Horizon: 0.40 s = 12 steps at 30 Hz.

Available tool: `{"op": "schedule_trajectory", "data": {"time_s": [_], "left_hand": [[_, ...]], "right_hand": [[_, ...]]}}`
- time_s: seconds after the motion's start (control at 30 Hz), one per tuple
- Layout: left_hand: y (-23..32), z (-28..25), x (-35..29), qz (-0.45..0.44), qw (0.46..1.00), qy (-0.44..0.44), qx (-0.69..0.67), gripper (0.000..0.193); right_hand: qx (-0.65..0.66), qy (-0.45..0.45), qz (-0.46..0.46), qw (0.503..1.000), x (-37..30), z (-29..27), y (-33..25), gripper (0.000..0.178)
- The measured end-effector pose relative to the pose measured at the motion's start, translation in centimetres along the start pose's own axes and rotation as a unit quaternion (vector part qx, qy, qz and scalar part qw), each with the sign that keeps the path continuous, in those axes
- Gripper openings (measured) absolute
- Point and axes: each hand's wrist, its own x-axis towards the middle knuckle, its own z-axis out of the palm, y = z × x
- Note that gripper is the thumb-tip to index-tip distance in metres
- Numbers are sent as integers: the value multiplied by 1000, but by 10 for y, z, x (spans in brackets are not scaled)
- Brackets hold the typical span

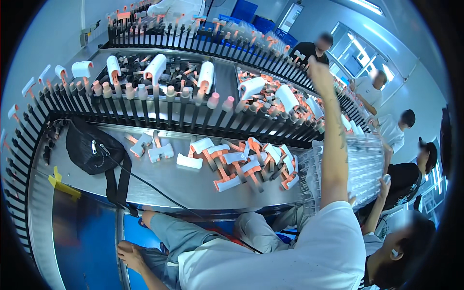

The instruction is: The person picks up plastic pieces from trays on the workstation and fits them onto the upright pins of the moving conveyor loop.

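Note:
My right arm stretches far up and across the line of upright black spindles. At its end my right hand (319, 72) is raised over the far side, its fingers curled; whatever it may hold is hidden. My left hand (129, 255) rests on my bent leg at the lower left, fingers draped loosely with nothing visible in them. Ahead of me, T-shaped white-and-orange plastic pieces (235, 157) lie in a loose pile on the metal table (159, 182). Similar white caps (154, 67) sit on some spindles (169, 104); other spindles carry only short pinkish or grey tips.
A black bag (93, 145) with a strap and a cord lies on the table's left. Stacked clear plastic trays (357, 166) stand beside my right arm. Bins behind the spindles hold dark parts (181, 72) and orange-white parts (256, 96). Several co-workers sit along the right.

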Motion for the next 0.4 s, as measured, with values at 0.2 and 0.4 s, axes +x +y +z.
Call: {"op": "schedule_trajectory", "data": {"time_s": [0.2,0.4], "left_hand": [[7,0,-3,11,999,-20,-24,85],[6,-7,-5,-8,999,-23,-23,88]], "right_hand": [[232,-13,41,972,29,-8,-59,68],[359,10,72,931,48,-47,-1,50]]}}
